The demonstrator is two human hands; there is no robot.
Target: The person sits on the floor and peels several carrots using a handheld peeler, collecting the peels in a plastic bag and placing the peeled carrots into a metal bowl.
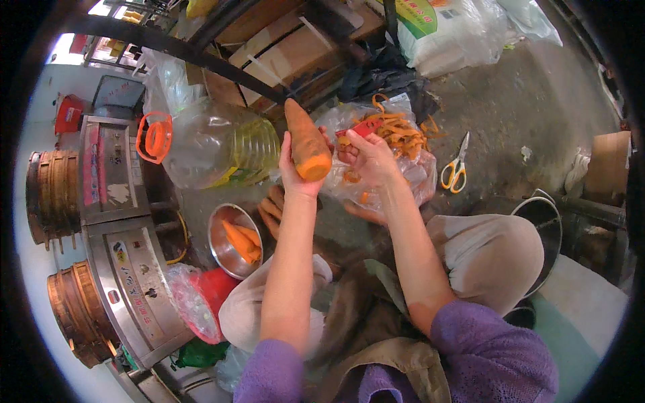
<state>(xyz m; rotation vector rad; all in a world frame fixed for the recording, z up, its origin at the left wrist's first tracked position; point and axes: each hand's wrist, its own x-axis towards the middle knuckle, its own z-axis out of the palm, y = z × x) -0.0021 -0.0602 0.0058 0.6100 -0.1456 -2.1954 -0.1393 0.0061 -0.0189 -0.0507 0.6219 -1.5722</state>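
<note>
My left hand (301, 184) grips a large carrot (307, 138) from beneath, its tip pointing away from me and its cut end towards me. The skin is still on most of the side that shows. To the right, my right hand (370, 158) holds a red-handled tool, probably a peeler (360, 130), apart from the carrot. Below both hands, a clear plastic bag (421, 174) lies on the floor with a heap of orange peelings (400, 133) on it. Peeled carrots (242, 243) lie in a metal bowl (214, 242) at the left, and unpeeled carrots (272, 207) lie beside it.
Scissors with yellow and white handles (455, 174) lie on the floor at the right. A large plastic jug (216, 143) of yellow liquid lies at the left. Beyond are a metal rack bar (227, 73) and cardboard boxes (282, 60). Bamboo steamers (83, 312) stand at the far left.
</note>
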